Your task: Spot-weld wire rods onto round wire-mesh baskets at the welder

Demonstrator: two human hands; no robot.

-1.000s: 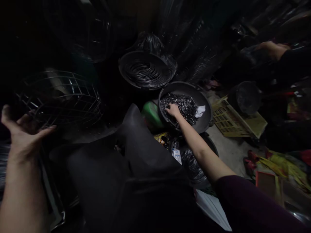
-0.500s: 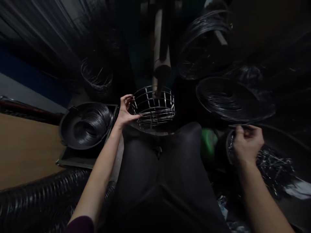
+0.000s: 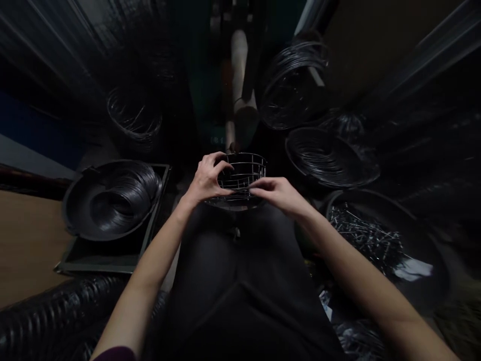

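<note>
A round basket of metal wire point(image 3: 258, 175) sits in front of my knees, beneath the end of a pale bar point(image 3: 239, 55). My left hand point(image 3: 208, 178) grips its left side, with the thumb along the near side and the fingers over the rim. Against the near side of the basket, my right hand point(image 3: 276, 193) is closed in a pinch, its fingertips close to my left thumb. Whatever lies between those fingertips is too small and dark to make out. The hands hide part of the basket's wires.
On the left, a black pan point(image 3: 71, 200) holds wire rings point(image 3: 124, 200) above a green-edged tray point(image 3: 101, 263). To the right, a large dark pan point(image 3: 424, 255) holds short metal pieces point(image 3: 361, 235). Behind it, another pan point(image 3: 353, 173) holds coiled wire point(image 3: 315, 158).
My right hand has moved left from the pan of metal pieces to the near side of the basket. My left hand still holds the basket. The view has shifted slightly.
</note>
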